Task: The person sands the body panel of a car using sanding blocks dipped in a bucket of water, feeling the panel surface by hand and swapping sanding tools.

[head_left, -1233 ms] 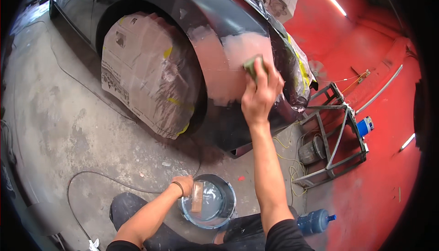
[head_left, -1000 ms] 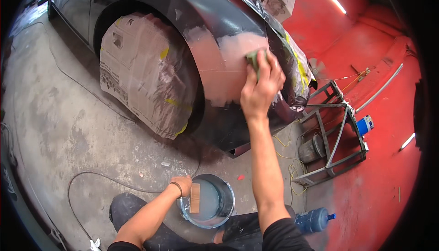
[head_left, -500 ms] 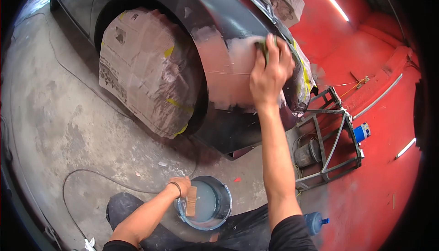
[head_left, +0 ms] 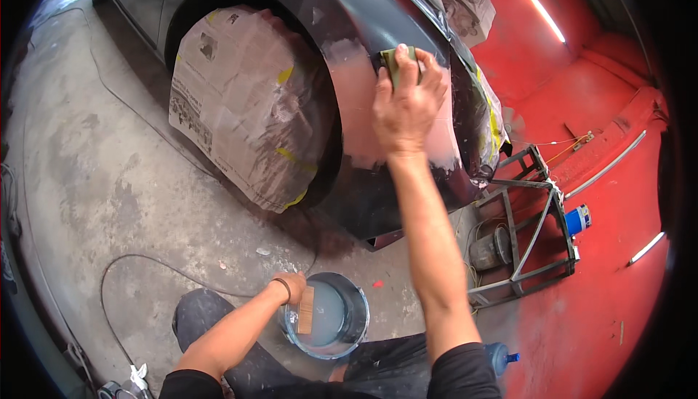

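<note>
My right hand [head_left: 408, 108] grips a green sanding pad [head_left: 390, 59] against the dark car fender [head_left: 385, 13], at the upper part of its pale pink filler patch [head_left: 356, 130]. Below, my left hand [head_left: 293, 286] is curled at the rim of a bucket [head_left: 358, 326] of cloudy water. A wooden block [head_left: 305, 312] sits at that rim just under the hand; whether the fingers hold it or the rim, I cannot tell. The wheel [head_left: 240, 108] is covered with paper and yellow tape.
A metal frame stand [head_left: 531, 232] by the red wall [head_left: 603, 290] has a dark pail [head_left: 487, 250] and a blue can [head_left: 578, 219]. A blue water jug [head_left: 498, 355] lies at lower right. A hose [head_left: 167, 268] runs over the concrete floor [head_left: 102, 152], beside my knee.
My right hand with the pad moved rightward to the fender's edge, then back left and up the patch. My left hand stays at the bucket; the view shifted slightly.
</note>
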`<action>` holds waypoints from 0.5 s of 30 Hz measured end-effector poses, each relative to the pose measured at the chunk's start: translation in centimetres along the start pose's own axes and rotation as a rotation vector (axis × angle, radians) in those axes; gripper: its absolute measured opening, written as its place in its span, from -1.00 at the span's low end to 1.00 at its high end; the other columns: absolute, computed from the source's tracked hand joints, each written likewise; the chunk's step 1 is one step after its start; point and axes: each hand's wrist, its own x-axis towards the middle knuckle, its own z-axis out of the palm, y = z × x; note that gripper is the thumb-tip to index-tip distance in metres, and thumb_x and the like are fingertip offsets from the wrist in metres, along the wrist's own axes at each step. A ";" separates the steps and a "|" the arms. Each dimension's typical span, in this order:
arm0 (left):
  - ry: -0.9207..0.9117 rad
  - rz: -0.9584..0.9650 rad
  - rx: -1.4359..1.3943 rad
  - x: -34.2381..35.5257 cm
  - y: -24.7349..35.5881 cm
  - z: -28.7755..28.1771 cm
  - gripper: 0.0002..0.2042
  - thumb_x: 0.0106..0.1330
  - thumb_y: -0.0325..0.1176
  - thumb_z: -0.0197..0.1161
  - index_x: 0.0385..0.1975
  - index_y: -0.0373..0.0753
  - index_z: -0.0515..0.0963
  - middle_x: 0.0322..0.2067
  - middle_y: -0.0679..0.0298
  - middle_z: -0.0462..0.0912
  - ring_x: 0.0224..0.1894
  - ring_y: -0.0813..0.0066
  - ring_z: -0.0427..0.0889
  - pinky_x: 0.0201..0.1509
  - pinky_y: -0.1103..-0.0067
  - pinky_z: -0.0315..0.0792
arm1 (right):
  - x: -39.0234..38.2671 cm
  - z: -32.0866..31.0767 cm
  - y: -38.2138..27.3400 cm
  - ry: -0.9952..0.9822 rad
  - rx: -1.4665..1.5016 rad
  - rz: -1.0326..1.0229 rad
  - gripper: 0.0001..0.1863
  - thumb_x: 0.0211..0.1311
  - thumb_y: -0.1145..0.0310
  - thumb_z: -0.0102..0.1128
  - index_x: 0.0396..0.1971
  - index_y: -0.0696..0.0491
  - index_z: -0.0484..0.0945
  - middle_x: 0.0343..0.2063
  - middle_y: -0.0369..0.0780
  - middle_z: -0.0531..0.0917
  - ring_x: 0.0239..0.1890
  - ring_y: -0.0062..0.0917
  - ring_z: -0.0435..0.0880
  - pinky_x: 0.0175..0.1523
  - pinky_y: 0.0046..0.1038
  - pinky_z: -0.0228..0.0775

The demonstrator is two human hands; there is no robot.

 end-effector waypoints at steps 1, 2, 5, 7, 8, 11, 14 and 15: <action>0.014 0.017 -0.003 -0.4 0.0 -0.1 -0.34 0.47 -0.42 0.33 0.55 -0.51 0.38 0.28 -0.14 0.79 0.35 -0.06 0.79 0.38 0.11 0.65 | 0.7 -1.0 1.5 -0.094 0.006 -0.033 -0.47 0.36 0.25 0.52 0.31 -0.10 0.65 0.29 -0.08 0.57 0.33 -0.10 0.56 0.38 0.02 0.44; 0.030 0.030 -0.004 -1.0 0.0 -0.5 -0.34 0.48 -0.42 0.31 0.56 -0.51 0.37 0.29 -0.15 0.78 0.36 -0.06 0.78 0.39 0.11 0.65 | 1.4 -1.7 3.1 -0.185 0.014 -0.064 -0.46 0.34 0.25 0.52 0.30 -0.09 0.64 0.30 -0.07 0.56 0.36 -0.10 0.55 0.39 0.03 0.42; 0.014 0.030 0.002 -1.5 1.2 -1.3 -0.38 0.49 -0.40 0.30 0.52 -0.52 0.40 0.28 -0.17 0.78 0.35 -0.06 0.79 0.37 0.12 0.66 | -0.3 -1.0 2.6 -0.065 0.015 0.000 -0.47 0.35 0.27 0.49 0.30 -0.07 0.63 0.28 -0.07 0.60 0.35 -0.07 0.56 0.42 0.03 0.41; 0.047 0.054 -0.037 -1.4 0.4 -0.8 -0.40 0.46 -0.40 0.34 0.45 -0.53 0.44 0.24 -0.21 0.79 0.33 -0.09 0.80 0.34 0.11 0.68 | -1.1 -0.5 0.2 -0.132 0.120 -0.135 -0.51 0.42 0.28 0.45 0.30 -0.04 0.61 0.26 -0.01 0.62 0.32 -0.02 0.57 0.44 0.03 0.39; 0.040 0.051 -0.037 -1.2 0.0 -0.2 -0.40 0.46 -0.40 0.34 0.45 -0.53 0.44 0.24 -0.21 0.79 0.33 -0.09 0.80 0.34 0.11 0.68 | -0.8 -0.8 0.8 -0.136 0.121 -0.130 -0.51 0.42 0.28 0.45 0.30 -0.04 0.61 0.26 -0.01 0.62 0.32 -0.02 0.57 0.44 0.03 0.39; 0.043 0.018 -0.004 0.0 0.0 0.0 -0.38 0.40 -0.41 0.42 0.43 -0.51 0.45 0.21 -0.18 0.82 0.31 -0.09 0.81 0.35 0.10 0.67 | 0.7 -1.7 4.4 -0.004 0.098 0.100 -0.38 0.23 0.37 0.55 0.33 -0.10 0.61 0.26 -0.06 0.58 0.29 -0.07 0.56 0.43 0.01 0.39; 0.052 0.023 0.011 0.0 0.0 0.2 -0.40 0.41 -0.38 0.41 0.41 -0.51 0.47 0.19 -0.18 0.83 0.30 -0.07 0.82 0.34 0.12 0.68 | -2.0 -1.0 0.5 -0.098 0.023 -0.109 -0.44 0.30 0.35 0.55 0.30 -0.09 0.61 0.22 -0.05 0.60 0.24 -0.06 0.58 0.38 0.01 0.42; 0.041 0.023 0.013 -0.4 -0.1 0.4 -0.40 0.41 -0.38 0.41 0.41 -0.51 0.47 0.19 -0.18 0.83 0.30 -0.07 0.82 0.34 0.12 0.68 | -2.5 -0.7 0.5 -0.162 0.087 -0.163 -0.51 0.47 0.26 0.45 0.32 0.02 0.59 0.26 0.01 0.60 0.37 -0.02 0.56 0.41 0.03 0.37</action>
